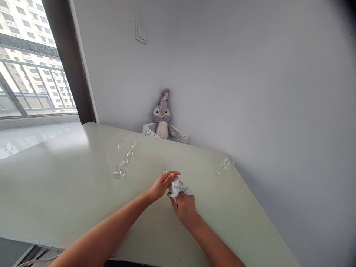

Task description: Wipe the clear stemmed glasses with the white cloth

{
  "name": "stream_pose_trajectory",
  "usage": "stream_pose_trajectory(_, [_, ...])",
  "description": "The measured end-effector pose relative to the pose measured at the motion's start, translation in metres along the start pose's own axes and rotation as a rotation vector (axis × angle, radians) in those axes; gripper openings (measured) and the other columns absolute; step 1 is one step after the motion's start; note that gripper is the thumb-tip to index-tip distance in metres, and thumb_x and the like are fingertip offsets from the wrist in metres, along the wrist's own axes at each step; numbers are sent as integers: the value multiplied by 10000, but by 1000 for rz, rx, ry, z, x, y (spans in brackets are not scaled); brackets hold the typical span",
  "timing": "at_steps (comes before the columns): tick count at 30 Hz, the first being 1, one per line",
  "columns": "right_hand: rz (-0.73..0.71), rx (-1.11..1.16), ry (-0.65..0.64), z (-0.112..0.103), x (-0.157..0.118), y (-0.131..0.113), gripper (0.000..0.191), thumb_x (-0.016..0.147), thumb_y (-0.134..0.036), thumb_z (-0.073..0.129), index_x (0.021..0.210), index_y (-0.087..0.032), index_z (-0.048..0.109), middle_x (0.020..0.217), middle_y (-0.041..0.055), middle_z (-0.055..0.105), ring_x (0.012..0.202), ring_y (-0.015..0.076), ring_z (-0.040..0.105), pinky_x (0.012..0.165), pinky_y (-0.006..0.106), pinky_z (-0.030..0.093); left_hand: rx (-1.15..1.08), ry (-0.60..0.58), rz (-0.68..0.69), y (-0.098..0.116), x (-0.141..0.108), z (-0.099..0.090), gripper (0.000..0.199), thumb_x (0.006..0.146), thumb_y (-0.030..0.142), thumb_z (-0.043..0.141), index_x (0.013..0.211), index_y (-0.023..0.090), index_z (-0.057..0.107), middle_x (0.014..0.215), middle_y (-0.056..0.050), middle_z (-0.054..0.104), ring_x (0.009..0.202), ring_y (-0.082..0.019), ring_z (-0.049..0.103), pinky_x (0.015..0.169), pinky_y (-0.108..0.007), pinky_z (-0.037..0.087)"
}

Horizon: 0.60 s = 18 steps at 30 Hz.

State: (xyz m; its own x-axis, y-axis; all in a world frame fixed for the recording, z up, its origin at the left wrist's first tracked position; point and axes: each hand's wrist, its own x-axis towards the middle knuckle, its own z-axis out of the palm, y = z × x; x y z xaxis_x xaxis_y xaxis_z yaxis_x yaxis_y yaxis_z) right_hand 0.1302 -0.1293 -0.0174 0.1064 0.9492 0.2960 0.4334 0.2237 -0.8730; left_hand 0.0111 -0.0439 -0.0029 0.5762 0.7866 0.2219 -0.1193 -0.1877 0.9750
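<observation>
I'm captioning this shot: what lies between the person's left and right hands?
In the head view, a crumpled white cloth lies between the left hand and right hand.

Passable: worktop (83, 185) near left, gap between left hand (162, 183) and three stemmed glasses (127, 162). Obstacles: glass (228, 161) far right, wall (264, 111) beyond.

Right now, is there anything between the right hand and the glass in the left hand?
Yes, a pale cloth: the right hand holds it bunched against the glass, on the side facing that hand. Nothing else visible stands between them.
</observation>
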Motion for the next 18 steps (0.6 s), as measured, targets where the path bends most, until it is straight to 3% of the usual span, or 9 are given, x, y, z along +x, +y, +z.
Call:
stream_pose_trajectory(1, [-50,-60,2,-1,2,3,244,714,-402,587,628,-174,601,623,65,630,649,201,611,599,289,450,-26,15,-42,-1,0,0,412,852,457,351,1063,191,585,881,-55,581,757,-146,527,671,-263,438])
stream_pose_trajectory(3, [16,0,59,-2,9,3,246,711,-400,593,616,-173,591,582,47,618,604,189,604,578,290,456,-56,80,-27,-3,-1,1,384,833,442,408,1115,221,548,1025,-62,564,767,-137,537,682,-269,454])
stream_pose_trajectory(6, [313,482,293,-5,23,-8,224,714,-393,613,750,-174,580,584,-6,609,506,147,586,497,266,471,-180,275,136,-3,-3,5,405,802,369,505,1194,276,457,1262,-60,432,916,-157,552,820,-322,443])
stream_pose_trajectory(8, [468,897,449,-7,30,-18,204,707,-336,642,811,-185,553,605,-37,609,493,110,582,477,226,478,-342,379,163,-3,-2,7,412,785,335,544,1181,267,451,1258,-65,444,995,-184,545,895,-363,404])
stream_pose_trajectory(10, [597,1205,480,-6,32,-27,167,708,-262,654,799,-184,537,598,-54,604,471,66,563,460,168,464,-546,366,64,-3,0,7,401,769,318,571,1151,245,474,1222,-73,489,1053,-207,524,936,-390,368])
stream_pose_trajectory(12, [730,1330,385,-1,28,-31,135,725,-236,641,778,-171,535,557,-58,585,426,41,530,424,132,434,-708,236,-66,-2,2,4,387,749,295,597,1120,219,518,1224,-87,504,1129,-225,468,963,-391,338])
stream_pose_trajectory(15, [706,1202,215,10,17,-29,181,753,-331,608,789,-164,546,533,-49,560,419,59,520,421,159,436,-790,51,-161,0,2,-1,328,731,259,615,1047,179,587,1185,-105,542,1114,-234,473,915,-358,376])
stream_pose_trajectory(18, [388,669,109,15,9,-17,260,754,-414,574,839,-168,578,636,3,608,521,117,568,476,222,460,-769,-7,-244,1,0,-3,277,758,334,580,956,144,622,1016,-106,617,897,-206,579,788,-321,442])
